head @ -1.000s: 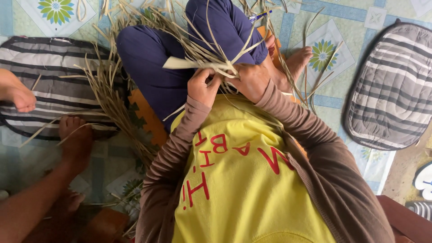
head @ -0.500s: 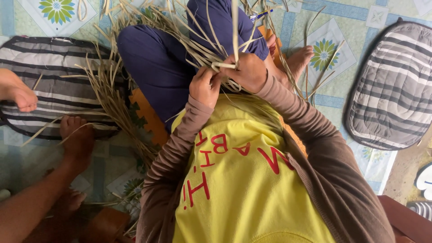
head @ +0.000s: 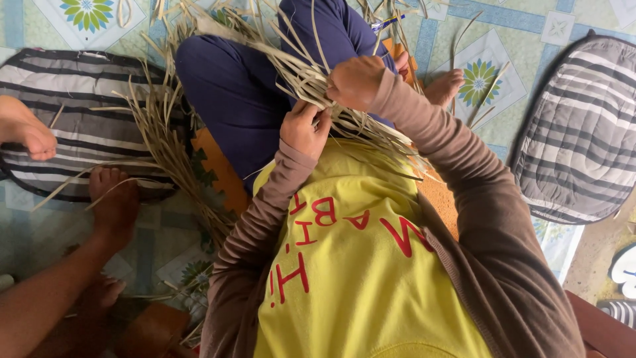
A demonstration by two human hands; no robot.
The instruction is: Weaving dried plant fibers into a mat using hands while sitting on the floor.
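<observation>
I sit cross-legged in dark blue trousers (head: 225,93) and a yellow shirt with brown sleeves. A half-woven piece of dry, pale leaf strips (head: 298,73) lies over my lap, with loose ends sticking out in all directions. My left hand (head: 303,129) pinches strips at its near edge, close to my belly. My right hand (head: 354,83) is closed on strips just beyond and right of the left hand, its knuckles up. The two hands nearly touch.
A loose bundle of strips (head: 165,146) lies on the floor to my left, beside an orange mat (head: 213,169). Striped grey cushions lie at the left (head: 79,93) and right (head: 576,132). Another person's feet (head: 116,199) rest at the left on the patterned floor (head: 477,79).
My right hand has moved farther from my body, drawing strips with it. A wide strip that lay flat across my left knee has been taken up into the weave. My left hand stayed put.
</observation>
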